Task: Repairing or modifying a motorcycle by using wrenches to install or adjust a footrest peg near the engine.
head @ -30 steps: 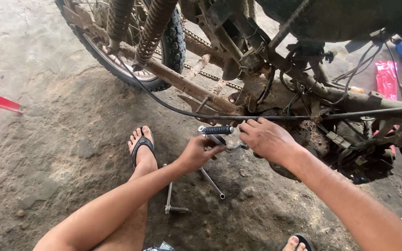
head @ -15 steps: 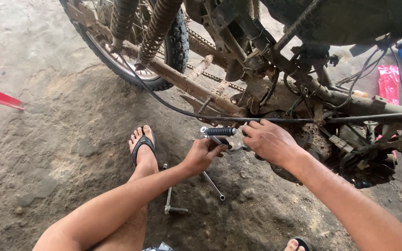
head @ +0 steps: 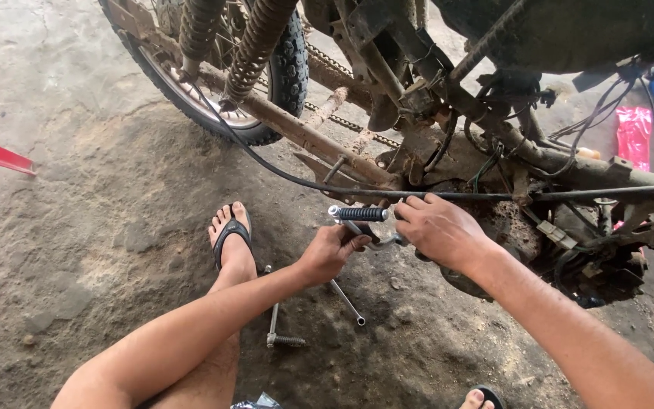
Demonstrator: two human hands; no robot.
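Our left hand (head: 331,254) grips the bent steel lever with ribbed black rubber peg (head: 359,214), steadying it while our right hand (head: 440,231) clenches over its inner end beside the rusty engine (head: 509,227).

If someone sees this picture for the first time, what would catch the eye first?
Both hands, left and right, meet at a ribbed lever low on a rusty motorcycle. Its rear wheel stands at the top. Loose tools lie on the dirt floor beside a sandalled foot.
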